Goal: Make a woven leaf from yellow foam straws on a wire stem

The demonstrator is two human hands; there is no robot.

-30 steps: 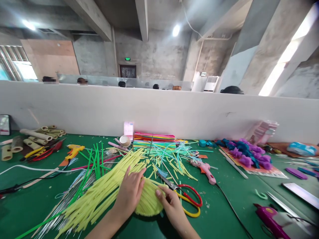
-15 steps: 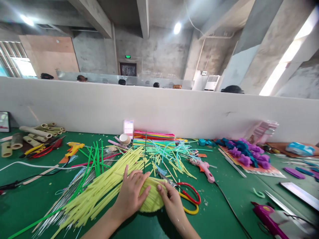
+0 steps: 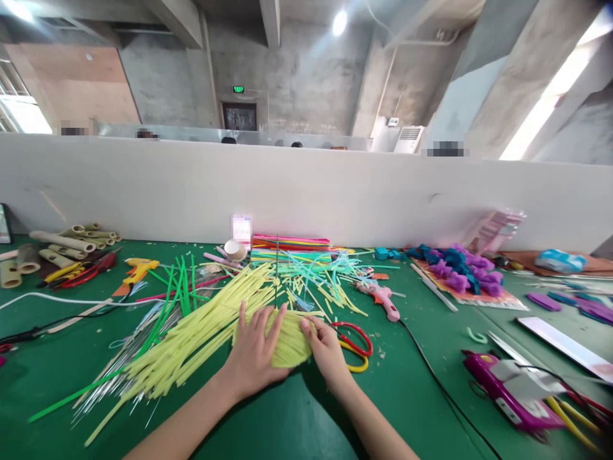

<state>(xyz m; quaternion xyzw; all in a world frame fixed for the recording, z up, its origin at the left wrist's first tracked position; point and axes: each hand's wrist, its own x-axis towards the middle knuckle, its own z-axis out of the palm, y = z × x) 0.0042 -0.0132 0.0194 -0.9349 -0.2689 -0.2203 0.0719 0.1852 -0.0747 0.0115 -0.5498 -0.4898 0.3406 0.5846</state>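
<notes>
A rounded yellow pad of fuzzy sticks (image 3: 290,338) lies on the green table (image 3: 287,421) in front of me. My left hand (image 3: 255,348) rests flat on its left side with fingers spread. My right hand (image 3: 325,348) presses against its right edge, fingers curled onto it. A long heap of loose yellow fuzzy sticks (image 3: 191,338) fans out to the left. Red and yellow scissors (image 3: 352,345) lie just right of my right hand.
Pink glue gun (image 3: 380,297) with a black cord, purple glue gun (image 3: 507,390) at right, yellow glue gun (image 3: 136,268) at left. Green sticks (image 3: 177,294), stacked coloured sticks (image 3: 290,249), blue and purple fuzzy pieces (image 3: 460,268), cardboard rolls (image 3: 62,246). A white partition (image 3: 306,191) borders the table.
The view has tilted down slightly, so everything sits higher in frame. My left fingers have spread further over the yellow pad, and both hands stay pressed on it.
</notes>
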